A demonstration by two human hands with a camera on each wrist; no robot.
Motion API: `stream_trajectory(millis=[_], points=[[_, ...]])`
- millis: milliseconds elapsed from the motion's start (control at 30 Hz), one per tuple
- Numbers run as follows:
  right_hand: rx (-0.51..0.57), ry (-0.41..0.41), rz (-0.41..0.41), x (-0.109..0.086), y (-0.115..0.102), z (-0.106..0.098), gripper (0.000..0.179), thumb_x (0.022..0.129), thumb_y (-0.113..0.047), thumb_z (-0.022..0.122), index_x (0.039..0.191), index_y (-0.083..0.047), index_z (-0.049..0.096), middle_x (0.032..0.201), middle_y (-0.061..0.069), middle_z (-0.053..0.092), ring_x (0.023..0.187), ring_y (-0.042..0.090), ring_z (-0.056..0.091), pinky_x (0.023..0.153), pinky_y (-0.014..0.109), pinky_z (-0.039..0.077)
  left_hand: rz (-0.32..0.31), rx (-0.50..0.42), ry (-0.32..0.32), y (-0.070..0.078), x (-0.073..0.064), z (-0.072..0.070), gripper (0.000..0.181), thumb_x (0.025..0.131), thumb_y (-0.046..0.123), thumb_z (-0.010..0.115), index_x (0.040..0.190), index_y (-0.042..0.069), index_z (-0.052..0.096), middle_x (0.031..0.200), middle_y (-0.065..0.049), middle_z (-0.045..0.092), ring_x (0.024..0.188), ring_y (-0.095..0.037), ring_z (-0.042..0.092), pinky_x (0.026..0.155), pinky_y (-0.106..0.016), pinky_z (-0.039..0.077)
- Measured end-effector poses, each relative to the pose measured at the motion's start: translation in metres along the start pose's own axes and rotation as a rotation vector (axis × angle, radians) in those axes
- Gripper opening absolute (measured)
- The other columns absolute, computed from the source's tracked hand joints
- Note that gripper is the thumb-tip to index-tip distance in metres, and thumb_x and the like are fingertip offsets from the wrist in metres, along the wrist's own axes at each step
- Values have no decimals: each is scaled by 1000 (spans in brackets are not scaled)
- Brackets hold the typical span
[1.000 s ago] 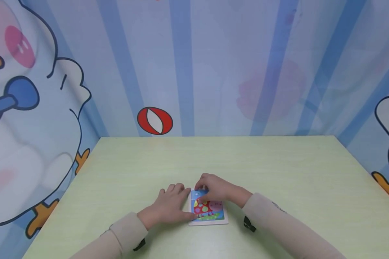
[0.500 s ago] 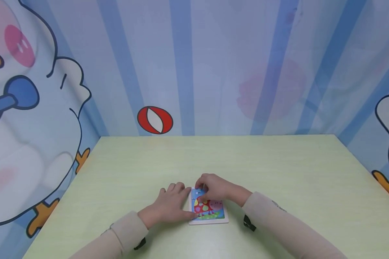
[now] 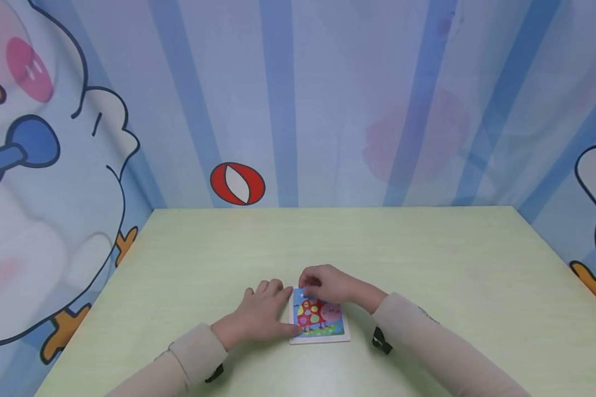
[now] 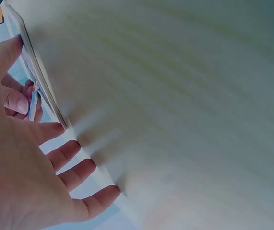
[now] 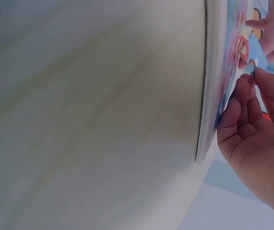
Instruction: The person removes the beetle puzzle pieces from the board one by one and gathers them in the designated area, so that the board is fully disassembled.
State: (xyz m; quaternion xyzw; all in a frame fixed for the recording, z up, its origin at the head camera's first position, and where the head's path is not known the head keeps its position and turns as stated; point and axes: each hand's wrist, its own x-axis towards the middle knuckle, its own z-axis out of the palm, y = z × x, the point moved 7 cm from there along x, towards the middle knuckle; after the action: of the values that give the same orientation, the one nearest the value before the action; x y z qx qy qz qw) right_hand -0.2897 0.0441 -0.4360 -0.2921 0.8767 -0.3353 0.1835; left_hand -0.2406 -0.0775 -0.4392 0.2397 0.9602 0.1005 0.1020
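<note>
The right hand (image 3: 334, 286) held a blue piece (image 5: 257, 49) in a narrow pinch, over the far left part of the puzzle board (image 3: 323, 340). The left hand (image 3: 259, 316), spread wide, touched the board's left side.

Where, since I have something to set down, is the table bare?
The table is bare along the back curtain, right of the right sleeve, and left of the left sleeve. The front middle is crowded: the left hand touches the puzzle, the right hand pinches a piece near its far edge.
</note>
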Motion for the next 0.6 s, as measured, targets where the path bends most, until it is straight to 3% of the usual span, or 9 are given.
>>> stream_trajectory(millis=[367, 600], points=[[18, 38, 19, -1, 0, -6, 12, 98, -7, 53, 96, -12, 64, 89, -3, 63, 81, 12, 55, 78, 30, 47, 4, 2, 13, 1, -1, -1, 86, 79, 65, 62, 141, 8, 46, 132, -9, 44, 117, -27, 40, 84, -47, 35], [34, 87, 55, -6, 5, -26, 12, 98, -7, 53, 99, -11, 64, 91, -1, 61, 82, 14, 54, 77, 30, 47, -8, -7, 1, 1, 0, 0, 87, 79, 65, 63, 142, 8, 46, 133, -9, 43, 118, -27, 39, 87, -49, 36]])
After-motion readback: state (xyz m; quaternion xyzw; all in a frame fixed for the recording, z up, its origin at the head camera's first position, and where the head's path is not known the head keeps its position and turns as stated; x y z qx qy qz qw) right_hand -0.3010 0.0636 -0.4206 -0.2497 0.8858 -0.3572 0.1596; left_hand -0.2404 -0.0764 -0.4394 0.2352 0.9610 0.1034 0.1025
